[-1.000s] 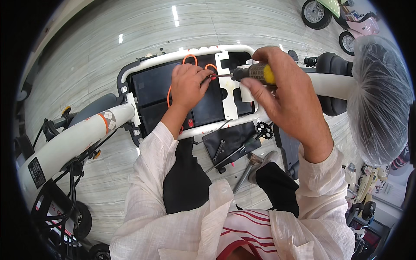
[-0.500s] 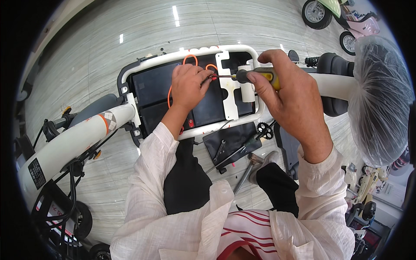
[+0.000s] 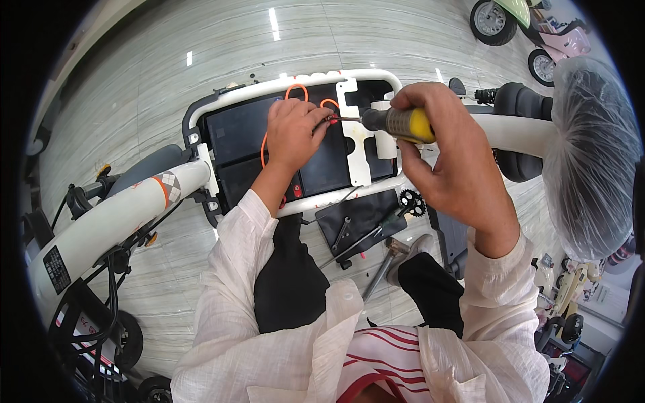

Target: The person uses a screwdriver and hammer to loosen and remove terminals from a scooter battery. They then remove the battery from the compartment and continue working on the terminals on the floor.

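Note:
My left hand (image 3: 290,133) pinches at a small red connector (image 3: 334,121) among orange wires (image 3: 264,153) above dark battery blocks (image 3: 232,134) inside the white tubular frame (image 3: 310,207). My right hand (image 3: 457,168) holds a screwdriver with a yellow-and-grey handle (image 3: 416,125), its shaft pointing left to the connector; the exact tip contact is too small to tell. A white bracket plate (image 3: 358,168) crosses the frame under the shaft, beside a white cylinder (image 3: 384,151). My left fingertips partly hide what they grip.
A black mat (image 3: 326,215) with tools lies below the frame, near a hammer (image 3: 379,269). A white tube (image 3: 114,221) runs left, with a wheel (image 3: 127,339) below. At right are a plastic-covered seat (image 3: 584,161) and parked scooters (image 3: 494,20) on the tiled floor (image 3: 154,67).
My right thumb has dropped below the screwdriver handle, showing more of its yellow end, and that hand's wrist has shifted slightly down and right. My left hand stays at the connector.

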Available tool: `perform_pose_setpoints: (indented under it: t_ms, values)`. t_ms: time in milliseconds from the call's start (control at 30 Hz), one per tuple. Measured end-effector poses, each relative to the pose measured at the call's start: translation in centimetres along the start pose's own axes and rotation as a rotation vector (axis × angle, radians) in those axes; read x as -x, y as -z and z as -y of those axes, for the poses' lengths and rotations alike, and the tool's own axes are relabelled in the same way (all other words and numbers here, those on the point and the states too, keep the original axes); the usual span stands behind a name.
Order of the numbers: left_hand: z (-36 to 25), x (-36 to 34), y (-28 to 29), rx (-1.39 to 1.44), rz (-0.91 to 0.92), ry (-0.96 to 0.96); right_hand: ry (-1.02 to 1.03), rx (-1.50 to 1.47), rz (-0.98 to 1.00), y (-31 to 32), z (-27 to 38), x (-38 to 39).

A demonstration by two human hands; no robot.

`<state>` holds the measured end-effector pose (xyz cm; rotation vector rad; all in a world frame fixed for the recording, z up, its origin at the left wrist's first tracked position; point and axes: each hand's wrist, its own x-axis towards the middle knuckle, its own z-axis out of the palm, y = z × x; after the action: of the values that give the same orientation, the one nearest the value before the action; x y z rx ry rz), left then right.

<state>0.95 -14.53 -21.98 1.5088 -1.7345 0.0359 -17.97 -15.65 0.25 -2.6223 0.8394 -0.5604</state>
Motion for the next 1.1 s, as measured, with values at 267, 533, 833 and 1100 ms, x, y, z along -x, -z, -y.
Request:
perform_pose_setpoints:
  t_ms: [267,533,833,1100]
  values:
    - [0.0,0.0,-0.1,-0.005,0.009,0.006,-0.320,-0.041,0.017,-0.4,1.0,0.1]
    - [0.0,0.0,0.1,-0.006,0.017,0.008,-0.217,0.013,-0.016,0.0,1.2,0.2]
    - [0.0,0.0,0.0,-0.002,0.007,0.000,0.037,0.023,-0.080,-0.5,0.3,0.1]
    - [0.1,0.1,0.0,-0.006,0.011,0.010,-0.503,0.246,0.102,0.0,2.0,-0.2]
